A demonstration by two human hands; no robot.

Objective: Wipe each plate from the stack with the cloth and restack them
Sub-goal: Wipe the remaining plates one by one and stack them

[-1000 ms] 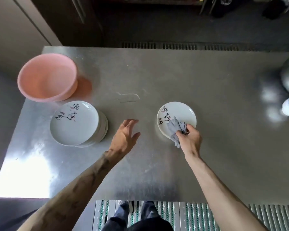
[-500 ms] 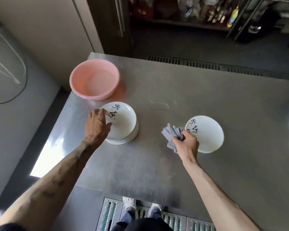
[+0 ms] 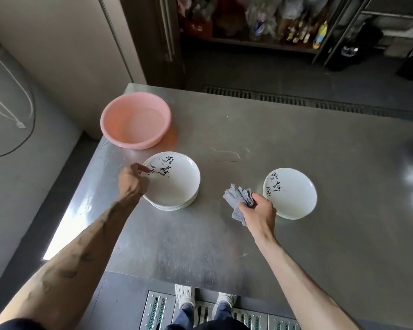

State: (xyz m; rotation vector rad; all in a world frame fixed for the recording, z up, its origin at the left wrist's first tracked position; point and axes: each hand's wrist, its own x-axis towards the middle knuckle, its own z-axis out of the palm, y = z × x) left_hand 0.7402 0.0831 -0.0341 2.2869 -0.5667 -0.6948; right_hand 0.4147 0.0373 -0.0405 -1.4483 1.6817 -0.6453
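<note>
Left hand (image 3: pixel 132 183) reaches the next plate!
Mid-table a second ago, its fingers now pinch the rim atop the stack of white ink-painted ceramic plates (image 3: pixel 177 189). Right hand (image 3: pixel 258 214), off the wiped white plate (image 3: pixel 293 198), grips the crumpled grey cloth (image 3: pixel 237 197) beside it.

table (image 3: pixel 284 144): brushed metal | plates (image 3: pixel 177 186): glossy glazed | cloth (image 3: pixel 239 198): nubby | basin (image 3: pixel 135 120): smooth plastic
</note>
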